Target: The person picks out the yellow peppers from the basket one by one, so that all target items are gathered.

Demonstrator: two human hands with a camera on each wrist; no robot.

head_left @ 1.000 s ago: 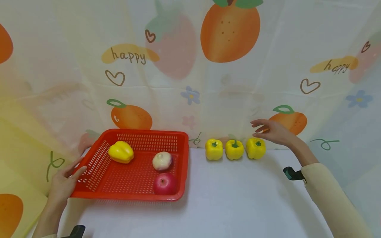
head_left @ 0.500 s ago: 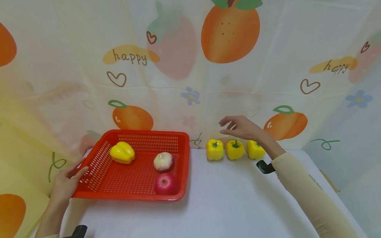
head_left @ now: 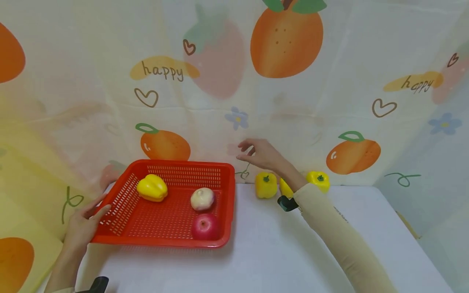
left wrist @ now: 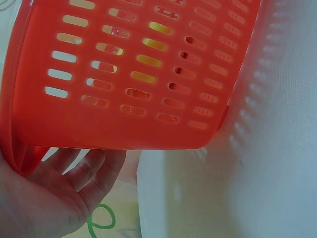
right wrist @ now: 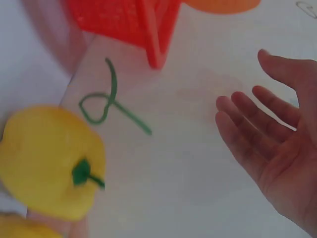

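My left hand (head_left: 81,224) grips the left rim of a red plastic basket (head_left: 161,243); in the left wrist view its fingers (left wrist: 101,173) reach along the end wall. Inside the basket lie a yellow bell pepper (head_left: 152,188), a whitish bulb with a purple tinge (head_left: 202,199) and a round deep-pink fruit (head_left: 205,226). My right hand (head_left: 261,154) is raised, empty, with loosely bent fingers, just right of and above the basket's back right corner. Below it three yellow bell peppers (head_left: 266,186) stand in a row; the right wrist and sleeve partly cover the middle one.
A white table (head_left: 271,252) bears the basket and the peppers. Behind it hangs a curtain (head_left: 286,101) printed with fruit, hearts and flowers, close behind the pepper row. Dark camera mounts (head_left: 287,203) sit at both wrists.
My right hand has swept left, from above the rightmost pepper to near the basket's back right corner, still empty. The left hand keeps its grip, and basket and peppers stay in place.
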